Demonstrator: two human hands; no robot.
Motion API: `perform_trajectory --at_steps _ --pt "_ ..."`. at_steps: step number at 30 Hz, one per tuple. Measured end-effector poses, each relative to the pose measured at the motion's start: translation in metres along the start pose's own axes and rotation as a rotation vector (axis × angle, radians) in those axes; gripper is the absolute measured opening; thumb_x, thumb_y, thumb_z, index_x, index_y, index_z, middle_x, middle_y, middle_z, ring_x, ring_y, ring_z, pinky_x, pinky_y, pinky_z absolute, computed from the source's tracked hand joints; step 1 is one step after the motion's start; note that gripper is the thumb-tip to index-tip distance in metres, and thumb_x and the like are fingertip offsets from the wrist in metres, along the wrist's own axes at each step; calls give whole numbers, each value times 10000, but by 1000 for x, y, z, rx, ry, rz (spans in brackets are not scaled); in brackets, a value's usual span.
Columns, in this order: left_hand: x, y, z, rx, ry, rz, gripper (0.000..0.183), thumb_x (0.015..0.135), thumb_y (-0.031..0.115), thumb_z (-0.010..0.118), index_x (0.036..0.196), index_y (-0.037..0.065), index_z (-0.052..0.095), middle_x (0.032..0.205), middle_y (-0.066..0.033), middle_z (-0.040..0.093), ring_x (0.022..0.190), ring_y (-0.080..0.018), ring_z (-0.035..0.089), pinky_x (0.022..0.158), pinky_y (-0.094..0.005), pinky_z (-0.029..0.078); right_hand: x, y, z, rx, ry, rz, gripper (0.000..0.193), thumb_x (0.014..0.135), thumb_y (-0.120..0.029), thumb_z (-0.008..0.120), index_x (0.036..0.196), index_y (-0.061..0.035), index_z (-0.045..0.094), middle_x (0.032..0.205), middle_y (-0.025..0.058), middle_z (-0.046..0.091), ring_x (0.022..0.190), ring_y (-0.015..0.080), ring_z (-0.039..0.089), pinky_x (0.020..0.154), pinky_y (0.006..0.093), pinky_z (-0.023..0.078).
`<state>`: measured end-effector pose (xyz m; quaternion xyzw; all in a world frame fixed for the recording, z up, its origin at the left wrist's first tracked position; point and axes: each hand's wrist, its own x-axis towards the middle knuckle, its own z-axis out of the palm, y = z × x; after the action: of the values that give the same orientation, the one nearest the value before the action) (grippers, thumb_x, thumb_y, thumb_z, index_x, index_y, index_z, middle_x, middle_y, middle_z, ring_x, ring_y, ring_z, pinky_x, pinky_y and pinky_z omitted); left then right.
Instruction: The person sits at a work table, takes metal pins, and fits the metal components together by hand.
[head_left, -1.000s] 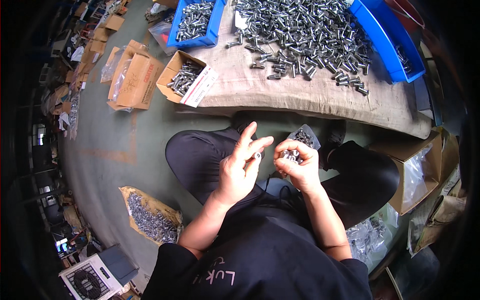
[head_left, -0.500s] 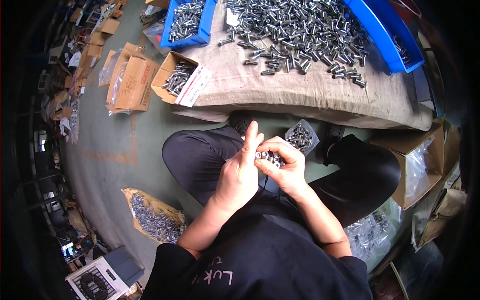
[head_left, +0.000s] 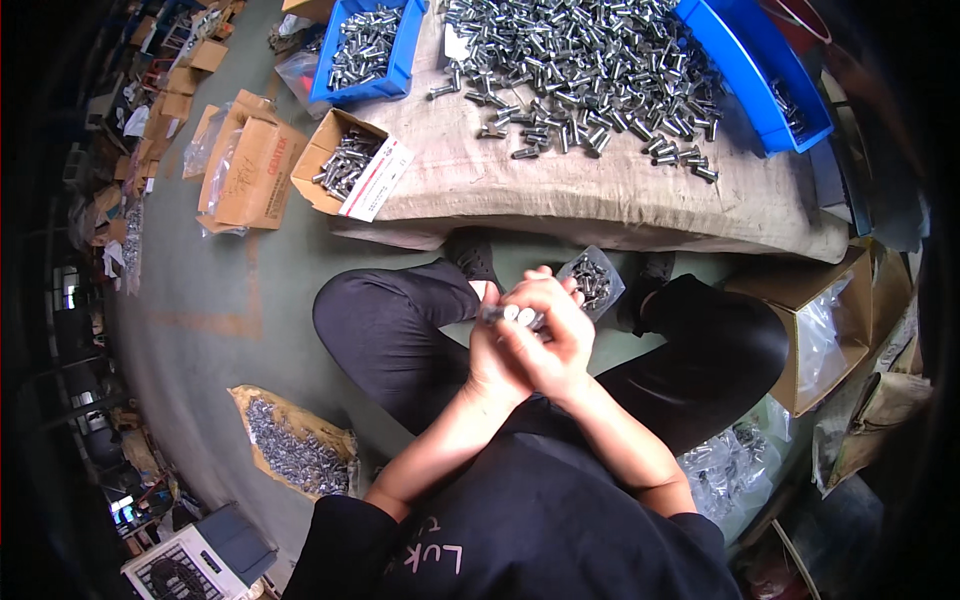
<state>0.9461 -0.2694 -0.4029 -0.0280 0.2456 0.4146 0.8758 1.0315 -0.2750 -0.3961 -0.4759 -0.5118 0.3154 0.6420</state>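
1. Before the shirt [head_left: 540, 500], the right hand [head_left: 560, 335] curls around metal pieces [head_left: 525, 317], probably to keep them bunched.
2. The left hand [head_left: 496, 366] presses against it, perhaps for support; whether it grips, one cannot tell.

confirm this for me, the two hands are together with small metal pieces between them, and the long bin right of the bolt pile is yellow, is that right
Not quite: the long bin right of the bolt pile is blue, as the head view shows. The left hand and right hand are together with small metal pieces between them.
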Motion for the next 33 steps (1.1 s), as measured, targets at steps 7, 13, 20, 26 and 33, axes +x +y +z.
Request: perform_trajectory --at_steps 7,13,20,26,33 --pt "-4 12 -28 -53 13 -26 436 873 372 407 1105 5 446 1051 -61 484 1026 -189 453 940 -351 322 -5 -2 9 -450 -53 -277 212 595 -173 663 772 -92 580 744 36 555 768 226 542 871 417 337" --pt "7 4 -44 178 -276 -59 379 861 378 435 1056 58 493 1061 -82 519 1012 -205 484 906 -356 359 -4 -1 6 -347 41 -186 176 631 -71 649 792 -65 578 729 32 555 654 180 513 704 308 410" --pt "8 34 -32 -132 35 -282 279 834 270 494 978 37 549 860 -109 602 763 -251 575 534 -320 478 16 6 -16 852 234 706 167 796 -57 585 945 13 558 815 68 587 648 101 544 561 193 439" --pt "1 33 -42 -85 -69 -320 385 777 248 482 1068 0 530 1010 -163 589 929 -333 562 824 -473 437 -2 28 -28 831 233 744 160 784 -30 578 934 19 552 822 93 591 672 140 567 581 228 464" --pt "-6 21 -48 -67 -81 -367 309 849 350 482 796 64 587 860 -105 598 887 -299 564 817 -468 434 -8 16 -36 828 205 738 116 767 -8 536 881 -4 560 810 113 595 680 164 581 588 269 502"
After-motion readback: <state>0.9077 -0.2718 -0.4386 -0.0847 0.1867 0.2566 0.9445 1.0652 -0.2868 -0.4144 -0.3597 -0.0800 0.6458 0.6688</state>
